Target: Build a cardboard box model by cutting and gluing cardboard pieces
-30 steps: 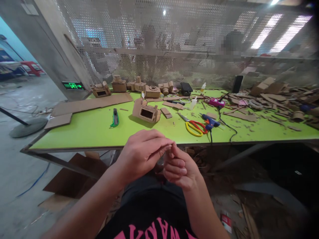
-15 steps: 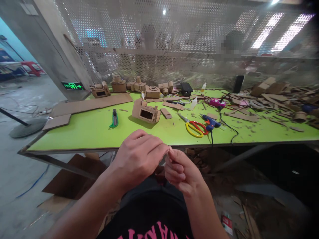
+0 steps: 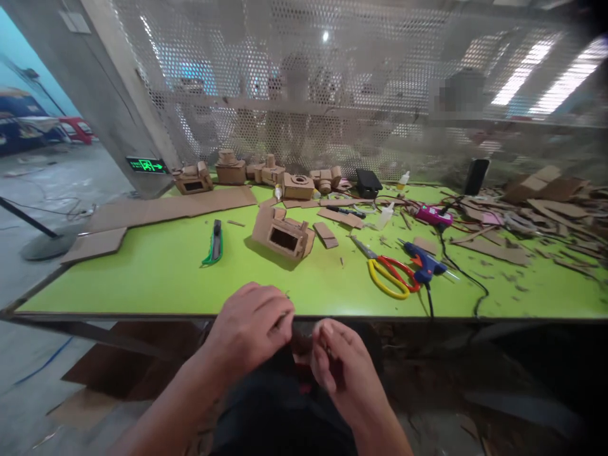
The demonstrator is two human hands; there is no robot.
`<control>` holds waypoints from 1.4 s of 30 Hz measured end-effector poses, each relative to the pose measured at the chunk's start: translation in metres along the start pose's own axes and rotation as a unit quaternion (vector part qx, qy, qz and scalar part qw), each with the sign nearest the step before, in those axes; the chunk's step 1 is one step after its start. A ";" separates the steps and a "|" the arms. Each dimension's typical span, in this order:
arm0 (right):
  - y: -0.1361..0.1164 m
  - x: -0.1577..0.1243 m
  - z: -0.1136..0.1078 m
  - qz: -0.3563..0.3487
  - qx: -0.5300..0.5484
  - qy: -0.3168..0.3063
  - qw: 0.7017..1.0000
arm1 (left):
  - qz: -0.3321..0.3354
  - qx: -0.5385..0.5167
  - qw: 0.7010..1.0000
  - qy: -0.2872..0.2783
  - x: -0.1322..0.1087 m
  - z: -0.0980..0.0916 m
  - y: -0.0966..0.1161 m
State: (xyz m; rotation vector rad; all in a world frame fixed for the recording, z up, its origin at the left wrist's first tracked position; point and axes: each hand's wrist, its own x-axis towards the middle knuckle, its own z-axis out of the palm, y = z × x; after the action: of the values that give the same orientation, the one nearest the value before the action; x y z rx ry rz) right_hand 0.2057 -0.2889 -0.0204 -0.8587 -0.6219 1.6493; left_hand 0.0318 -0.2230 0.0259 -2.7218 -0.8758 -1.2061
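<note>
My left hand is closed at the front edge of the green table, thumb and fingers pinched together; whatever is between them is too small to make out. Just to its right, and apart from it, my right hand has its fingers curled toward the thumb, and I cannot make out what they hold. Beyond the hands, a cardboard model camera lies tilted, a dark rectangular opening facing me. Left of it rests a green utility knife. Scissors with yellow and red handles lie to the right, beside a blue glue gun.
Several more cardboard cameras line the back, below a perforated metal screen. A squeeze bottle, a magenta device and a black phone stand among cardboard scraps on the right. A long cardboard strip lies at left.
My hands, which met at the fingertips, have come apart and sit lower in view. The whole view has shifted, so the table edge appears lower.
</note>
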 end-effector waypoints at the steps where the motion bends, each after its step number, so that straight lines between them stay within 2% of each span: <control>1: -0.003 0.003 -0.002 -0.031 -0.049 0.022 0.998 | -0.046 0.000 0.999 0.009 0.001 0.001 -0.013; 4: -0.016 0.019 -0.011 -0.130 -0.209 0.084 0.966 | -0.184 -0.040 0.982 0.022 0.011 0.003 -0.064; 6: -0.027 0.041 -0.015 -0.198 -0.304 0.124 0.924 | -0.271 -0.063 0.960 0.043 0.023 0.008 -0.103; 8: -0.040 0.071 -0.017 -0.256 -0.390 0.171 0.868 | -0.367 -0.073 0.925 0.063 0.034 0.017 -0.139; 10: -0.051 0.104 -0.014 -0.281 -0.468 0.195 0.815 | -0.410 -0.098 0.906 0.029 0.044 0.026 -0.164; 12: -0.058 0.132 -0.009 -0.272 -0.521 0.181 0.789 | -0.423 -0.141 0.894 -0.038 0.049 0.032 -0.172; 15: -0.057 0.152 -0.006 -0.256 -0.529 0.130 0.799 | -0.397 -0.175 0.894 -0.112 0.045 0.032 -0.156; 17: -0.052 0.151 -0.009 -0.284 -0.521 0.113 0.797 | -0.385 -0.175 0.904 -0.065 0.034 0.029 -0.133; 20: -0.042 0.142 -0.015 -0.335 -0.547 0.094 0.761 | -0.384 -0.208 0.899 0.016 0.010 0.025 -0.098; 23: -0.039 0.136 -0.017 -0.327 -0.576 0.063 0.747 | -0.386 -0.204 0.895 0.090 -0.010 0.025 -0.077; 26: -0.040 0.139 -0.015 -0.299 -0.578 0.036 0.759 | -0.380 -0.206 0.894 0.113 -0.021 0.027 -0.073; 30: -0.042 0.145 -0.016 -0.278 -0.582 0.013 0.764 | -0.358 -0.193 0.909 0.093 -0.022 0.029 -0.072; 35: -0.040 0.149 -0.021 -0.300 -0.562 -0.001 0.771 | -0.332 -0.136 0.932 0.060 -0.021 0.029 -0.065; 38: -0.038 0.151 -0.022 -0.310 -0.543 -0.017 0.780 | -0.329 -0.120 0.936 0.046 -0.021 0.030 -0.064; 42: -0.037 0.153 -0.022 -0.326 -0.540 -0.024 0.775 | -0.321 -0.107 0.940 0.050 -0.023 0.031 -0.065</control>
State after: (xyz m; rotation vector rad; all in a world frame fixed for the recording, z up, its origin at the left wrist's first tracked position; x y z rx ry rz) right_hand 0.2272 -0.1327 -0.0379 -1.1838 -1.7605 0.5596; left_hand 0.0070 -0.1714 -0.0241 -2.5630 -1.8060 -1.5940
